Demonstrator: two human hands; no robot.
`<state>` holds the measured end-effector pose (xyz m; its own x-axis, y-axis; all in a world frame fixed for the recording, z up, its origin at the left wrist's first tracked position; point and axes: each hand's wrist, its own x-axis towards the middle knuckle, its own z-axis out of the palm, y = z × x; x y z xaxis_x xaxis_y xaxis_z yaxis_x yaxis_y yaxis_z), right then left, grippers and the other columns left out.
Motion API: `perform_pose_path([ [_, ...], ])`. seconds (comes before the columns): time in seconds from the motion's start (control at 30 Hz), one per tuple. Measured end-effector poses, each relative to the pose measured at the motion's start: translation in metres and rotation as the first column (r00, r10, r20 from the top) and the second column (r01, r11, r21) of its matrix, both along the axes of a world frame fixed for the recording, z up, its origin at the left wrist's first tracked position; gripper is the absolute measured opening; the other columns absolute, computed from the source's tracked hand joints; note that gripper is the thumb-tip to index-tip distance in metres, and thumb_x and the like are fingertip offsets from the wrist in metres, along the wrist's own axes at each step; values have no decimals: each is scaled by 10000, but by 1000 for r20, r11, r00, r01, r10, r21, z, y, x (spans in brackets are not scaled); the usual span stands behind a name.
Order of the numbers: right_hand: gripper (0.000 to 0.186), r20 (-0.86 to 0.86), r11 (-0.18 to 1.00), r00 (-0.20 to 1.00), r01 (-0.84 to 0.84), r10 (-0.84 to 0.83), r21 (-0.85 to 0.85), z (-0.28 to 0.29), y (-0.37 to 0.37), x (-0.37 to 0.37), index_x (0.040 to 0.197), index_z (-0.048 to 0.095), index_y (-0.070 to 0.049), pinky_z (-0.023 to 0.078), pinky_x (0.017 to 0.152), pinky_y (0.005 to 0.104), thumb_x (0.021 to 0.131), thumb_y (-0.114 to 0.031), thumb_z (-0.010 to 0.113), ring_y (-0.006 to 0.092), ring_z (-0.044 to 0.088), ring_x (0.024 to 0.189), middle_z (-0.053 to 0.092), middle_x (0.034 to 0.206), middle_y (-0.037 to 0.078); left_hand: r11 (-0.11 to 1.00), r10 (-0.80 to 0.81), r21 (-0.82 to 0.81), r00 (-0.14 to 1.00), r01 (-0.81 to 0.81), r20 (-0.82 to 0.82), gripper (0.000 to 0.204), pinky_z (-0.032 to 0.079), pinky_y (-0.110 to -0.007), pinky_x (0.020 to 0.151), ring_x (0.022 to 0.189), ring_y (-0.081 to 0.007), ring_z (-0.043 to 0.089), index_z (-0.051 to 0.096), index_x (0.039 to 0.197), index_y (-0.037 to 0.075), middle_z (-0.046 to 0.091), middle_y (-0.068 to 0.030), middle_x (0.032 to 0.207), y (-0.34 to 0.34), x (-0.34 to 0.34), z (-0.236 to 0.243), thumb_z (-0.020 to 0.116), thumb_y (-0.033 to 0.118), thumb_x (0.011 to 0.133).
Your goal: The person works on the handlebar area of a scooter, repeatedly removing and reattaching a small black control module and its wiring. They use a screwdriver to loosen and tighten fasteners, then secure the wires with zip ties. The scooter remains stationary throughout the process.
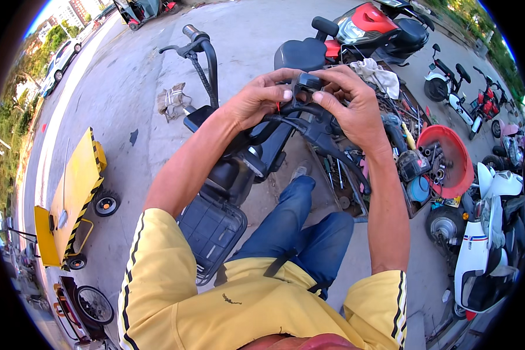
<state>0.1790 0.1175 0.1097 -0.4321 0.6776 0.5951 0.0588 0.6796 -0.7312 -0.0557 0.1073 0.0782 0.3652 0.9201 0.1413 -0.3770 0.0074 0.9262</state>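
In front of me stands a dark electric scooter with a handlebar (210, 70), whose far-left end carries a grip and brake lever. My left hand (256, 100) and my right hand (356, 111) meet at the right part of the bar. Between them they pinch a small black plastic housing (307, 82), thumbs on the near side and fingers curled over the top. A short red wire shows by the left fingers. Just below the right hand a black brake lever (332, 147) slants down. The housing's inside is hidden.
A black plastic basket (212, 236) sits near my left arm. Right of the scooter lies a tray of tools (341, 175), with a red basin (461, 157) of metal parts beyond. A white rag (379, 77), several parked scooters and a yellow cart (70, 198) stand around.
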Motion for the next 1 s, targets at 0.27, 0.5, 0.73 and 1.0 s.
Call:
perform_pose_path([
  [0.27, 330, 9, 994, 1000, -22, 23, -105, -2, 4, 1, 1219, 725, -24, 515, 752, 261, 891, 4, 717, 119, 622, 876, 642, 1078, 24, 1000, 22, 14, 997, -21, -80, 670, 520, -160, 715, 973, -103, 697, 518, 1416, 40, 733, -108, 1141, -1, -4, 1, 798, 106, 811],
  [0.5, 337, -8, 988, 999, -40, 39, -147, -4, 6, -1, 1240, 713, -17, 530, 760, 252, 905, 14, 711, 117, 621, 892, 637, 1099, 27, 999, 36, -7, 998, -36, -50, 667, 525, -176, 777, 996, -107, 692, 521, 1416, 33, 735, -107, 1133, -3, -1, 1, 791, 95, 809],
  [0.73, 336, 11, 985, 999, -43, 46, -165, -4, 6, -2, 1240, 713, -18, 535, 761, 251, 905, 10, 721, 122, 622, 899, 631, 1099, 27, 999, 40, 23, 997, -39, -60, 670, 440, -144, 647, 923, -79, 664, 531, 1406, 36, 734, -86, 1105, -6, -2, 2, 800, 120, 798],
  [1.0, 335, 24, 980, 999, -39, 44, -197, -2, 5, 0, 1240, 713, -15, 530, 774, 244, 907, 10, 722, 118, 622, 901, 627, 1101, 26, 996, 76, 47, 993, -71, -94, 673, 404, -128, 617, 914, -66, 650, 539, 1390, 45, 733, -67, 1083, -5, 1, 1, 791, 125, 772],
])
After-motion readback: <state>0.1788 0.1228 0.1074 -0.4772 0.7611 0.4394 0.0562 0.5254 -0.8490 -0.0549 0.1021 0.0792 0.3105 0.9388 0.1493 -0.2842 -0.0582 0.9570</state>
